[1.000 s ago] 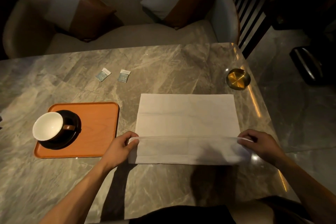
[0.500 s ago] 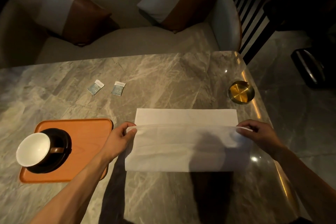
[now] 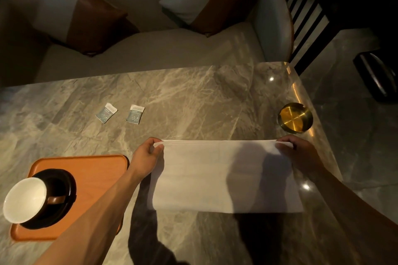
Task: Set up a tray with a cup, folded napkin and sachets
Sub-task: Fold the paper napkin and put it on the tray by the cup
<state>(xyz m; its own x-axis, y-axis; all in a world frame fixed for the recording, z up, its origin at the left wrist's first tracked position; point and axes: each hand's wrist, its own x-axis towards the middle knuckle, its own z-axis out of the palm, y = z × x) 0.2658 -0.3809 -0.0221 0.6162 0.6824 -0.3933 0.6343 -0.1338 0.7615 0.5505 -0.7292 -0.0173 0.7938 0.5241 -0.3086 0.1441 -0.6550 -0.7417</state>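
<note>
Looks like a dim lounge or café seating area: polished marble table [image 3: 193, 97] across mid-frame, cream sofa [image 3: 150, 49] with two-tone cushions [image 3: 81, 21] along the top, brass ashtray [image 3: 295, 117] at right, glossy stone floor [image 3: 349, 114] far right.

Napkin [image 3: 224, 176] lay centre on surface [image 3: 193, 97]. Tray [image 3: 97, 170] to its left, cup [image 3: 23, 200] on tray. Two sachets [image 3: 106, 112] behind, side by side. Dish [image 3: 295, 117] behind napkin's right end.
</note>
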